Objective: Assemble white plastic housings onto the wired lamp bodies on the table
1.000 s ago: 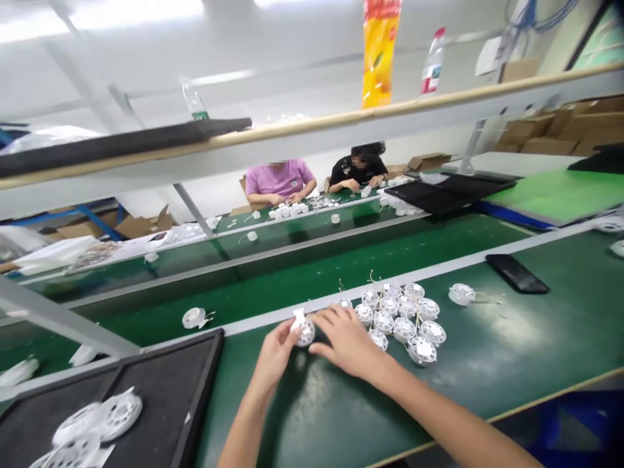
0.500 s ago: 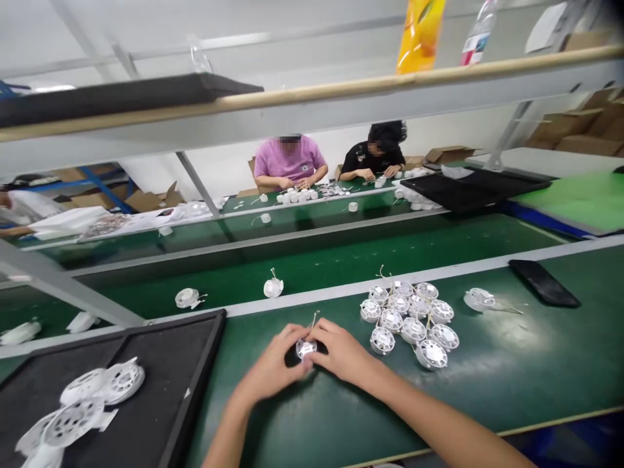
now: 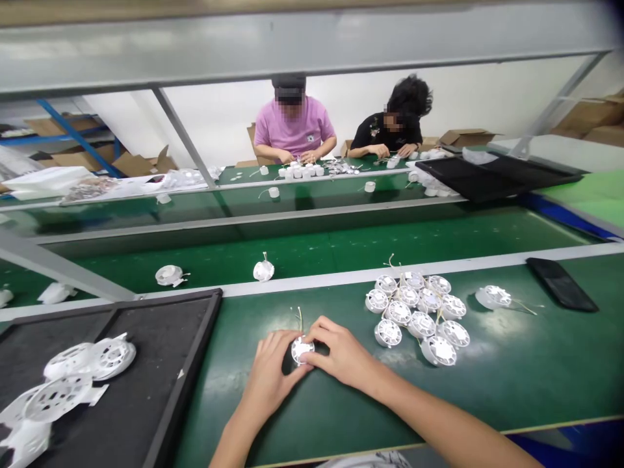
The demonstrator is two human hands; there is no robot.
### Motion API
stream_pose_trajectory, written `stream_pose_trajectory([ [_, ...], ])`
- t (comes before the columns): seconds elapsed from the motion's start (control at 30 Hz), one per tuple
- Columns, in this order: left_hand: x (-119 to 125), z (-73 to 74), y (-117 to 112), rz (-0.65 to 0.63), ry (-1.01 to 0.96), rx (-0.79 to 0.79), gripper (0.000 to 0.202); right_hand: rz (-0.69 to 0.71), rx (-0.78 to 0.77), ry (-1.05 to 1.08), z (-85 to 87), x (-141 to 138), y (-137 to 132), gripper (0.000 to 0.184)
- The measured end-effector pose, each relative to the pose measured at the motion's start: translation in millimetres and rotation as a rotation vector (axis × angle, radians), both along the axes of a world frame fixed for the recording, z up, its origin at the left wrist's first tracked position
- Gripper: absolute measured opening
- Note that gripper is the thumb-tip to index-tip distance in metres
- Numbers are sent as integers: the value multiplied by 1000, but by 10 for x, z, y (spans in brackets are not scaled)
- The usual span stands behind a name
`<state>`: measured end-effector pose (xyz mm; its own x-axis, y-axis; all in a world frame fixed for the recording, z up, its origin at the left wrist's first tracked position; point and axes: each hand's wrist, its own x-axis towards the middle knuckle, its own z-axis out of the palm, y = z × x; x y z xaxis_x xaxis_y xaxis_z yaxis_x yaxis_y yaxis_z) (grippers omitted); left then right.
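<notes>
Round white unit (image 3: 301, 351) at the fingertips, between both hands, over green bench (image 3: 341, 416), wires pointing away. Left hand (image 3: 271, 367) clamped on its left side, right hand (image 3: 344, 354) on its right. Unit cluster (image 3: 422, 323) right; black tray (image 3: 151, 396) left.

"Where was there free room?"
"Beside the left hand (image 3: 269, 374), bare green tabletop (image 3: 227, 354) reached the black tray's rim (image 3: 189, 370)."
"And rightward?"
"A cluster of white parts (image 3: 422, 324) stood in the way."
</notes>
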<state>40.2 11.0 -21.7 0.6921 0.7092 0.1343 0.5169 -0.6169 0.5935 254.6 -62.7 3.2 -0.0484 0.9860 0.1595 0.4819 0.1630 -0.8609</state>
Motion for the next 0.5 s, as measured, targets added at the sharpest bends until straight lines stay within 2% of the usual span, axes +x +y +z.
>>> stream_pose_trajectory([
  [0.1,20,-13,6,31,-4,-4,41,26,36,11,-24,-2,29,18],
  [0.2,58,25,-88,44,-9,-13,47,25,79,-10,-96,-20,41,11],
  [0.33,10,251,-219,19,73,11,57,-13,140,-152,-197,-60,29,23],
  [0.4,-201,443,-169,25,177,78,55,-9,154,-232,-201,-72,6,25],
  [0.43,-379,548,-103,68,245,122,52,-8,152,-264,-190,-74,-9,25],
  [0.5,-856,740,114,279,399,223,43,-9,141,-302,-156,-73,-39,24],
])
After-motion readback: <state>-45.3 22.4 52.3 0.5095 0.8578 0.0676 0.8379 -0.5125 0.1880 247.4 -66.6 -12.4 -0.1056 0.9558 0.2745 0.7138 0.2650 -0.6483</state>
